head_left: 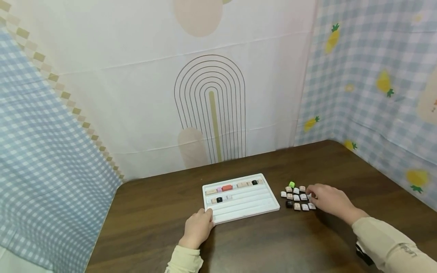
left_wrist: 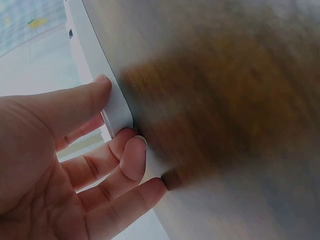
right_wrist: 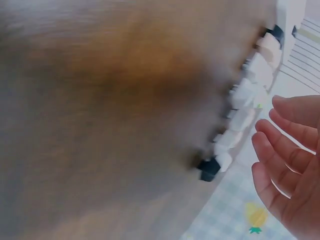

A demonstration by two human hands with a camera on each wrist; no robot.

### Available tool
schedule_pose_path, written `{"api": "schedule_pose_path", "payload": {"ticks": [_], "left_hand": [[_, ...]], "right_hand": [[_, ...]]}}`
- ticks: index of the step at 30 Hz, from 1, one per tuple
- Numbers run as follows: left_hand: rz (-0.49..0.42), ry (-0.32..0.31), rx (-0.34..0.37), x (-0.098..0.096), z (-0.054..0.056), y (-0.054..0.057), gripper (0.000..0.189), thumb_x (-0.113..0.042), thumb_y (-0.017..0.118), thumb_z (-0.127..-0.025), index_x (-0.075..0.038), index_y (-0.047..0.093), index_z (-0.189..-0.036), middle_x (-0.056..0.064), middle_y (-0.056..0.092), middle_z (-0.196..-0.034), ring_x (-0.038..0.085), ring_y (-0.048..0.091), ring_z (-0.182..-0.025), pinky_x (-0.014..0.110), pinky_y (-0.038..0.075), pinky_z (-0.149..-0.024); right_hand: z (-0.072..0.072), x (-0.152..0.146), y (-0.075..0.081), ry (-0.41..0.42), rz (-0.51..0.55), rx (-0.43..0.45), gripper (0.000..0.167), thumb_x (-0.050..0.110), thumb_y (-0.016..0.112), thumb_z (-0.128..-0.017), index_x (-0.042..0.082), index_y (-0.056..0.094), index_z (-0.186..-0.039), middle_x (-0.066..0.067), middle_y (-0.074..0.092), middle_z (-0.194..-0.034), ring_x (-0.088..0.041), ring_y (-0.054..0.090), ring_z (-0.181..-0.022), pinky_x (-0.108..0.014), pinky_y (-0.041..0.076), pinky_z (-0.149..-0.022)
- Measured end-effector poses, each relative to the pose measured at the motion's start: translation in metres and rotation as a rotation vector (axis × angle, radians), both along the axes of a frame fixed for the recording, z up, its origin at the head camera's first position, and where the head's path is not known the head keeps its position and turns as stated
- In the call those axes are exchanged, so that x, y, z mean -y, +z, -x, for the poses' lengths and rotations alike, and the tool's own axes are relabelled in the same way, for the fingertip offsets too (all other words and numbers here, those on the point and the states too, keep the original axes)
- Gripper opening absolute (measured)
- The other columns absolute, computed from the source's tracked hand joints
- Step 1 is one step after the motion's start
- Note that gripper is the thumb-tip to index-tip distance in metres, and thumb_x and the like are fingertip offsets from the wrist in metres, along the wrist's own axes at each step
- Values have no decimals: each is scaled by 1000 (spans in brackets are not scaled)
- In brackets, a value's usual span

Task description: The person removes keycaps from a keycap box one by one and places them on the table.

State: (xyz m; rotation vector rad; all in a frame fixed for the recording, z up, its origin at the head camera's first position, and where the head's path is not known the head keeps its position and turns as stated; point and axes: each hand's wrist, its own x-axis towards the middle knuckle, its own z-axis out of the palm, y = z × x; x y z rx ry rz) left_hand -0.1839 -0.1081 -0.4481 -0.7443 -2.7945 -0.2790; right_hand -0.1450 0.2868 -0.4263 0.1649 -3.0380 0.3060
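A white tray point(head_left: 252, 206) with long ridged rows lies on the table. Its near left corner is held by my left hand point(head_left: 198, 227); in the left wrist view the thumb presses the tray's edge point(left_wrist: 117, 112), fingers bent around the corner. Several keycaps sit in the two far rows, among them a red one point(head_left: 227, 187) and a black one point(head_left: 219, 200). Loose keycaps lie right of the tray, including a green one point(head_left: 291, 184) and a black one point(head_left: 289, 204). My right hand point(head_left: 331, 201) is at their right end, fingers loosely bent, no keycap visible between them in the right wrist view.
The dark wooden table point(head_left: 246, 246) carries everything. Behind it hangs a pale patterned cloth point(head_left: 143, 106); blue checked cloths hang at the left point(head_left: 44, 151) and right point(head_left: 362, 98). A small dark object point(head_left: 363, 253) shows beneath the right sleeve.
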Motion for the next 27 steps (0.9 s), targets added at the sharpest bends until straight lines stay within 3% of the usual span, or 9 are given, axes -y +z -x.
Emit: {"api": "schedule_pose_path", "payload": {"ticks": [6,12,19,23,27], "left_hand": [[4,3,-1,-4,1,4,28,-19,74,-71,-13,46,-70,3,47,-64,23,51,-51,33,36,-43],[8,9,11,-5,-2,3,28,-20,73,-72,-13,46,-71,3,46,-64,23,51,-51,33,36,-43],[1,22,33,-2,-5,-1,28,-19,73,-73,-13,46,-71,3,46,-64,23,50,-50,33,36,-44],[-2,25,31,-1,-4,-3,28,-20,74,-72,-14,46,-71,3,46,-63,23,50,-50,33,36,-44],[-7,22,22,0,-2,-2,28,-20,74,-71,-14,46,-71,2,46,-63,22,50,-50,33,36,-44]], "right_hand": [[18,20,10,12,0,-41,13,16,62,-83,11,65,-95,3,62,-82,-9,55,-69,-29,43,-55],[42,61,11,66,37,-79,13,17,62,-83,13,66,-95,2,64,-86,-11,58,-73,-30,46,-58],[70,124,2,106,98,-77,16,18,66,-81,15,66,-96,1,65,-91,-15,61,-84,-34,49,-66],[80,155,-6,158,130,-47,17,17,67,-80,14,66,-97,-1,66,-95,-20,61,-92,-39,49,-76],[86,179,-13,213,121,-56,19,17,67,-80,12,66,-98,-3,65,-95,-24,60,-93,-40,49,-79]]}}
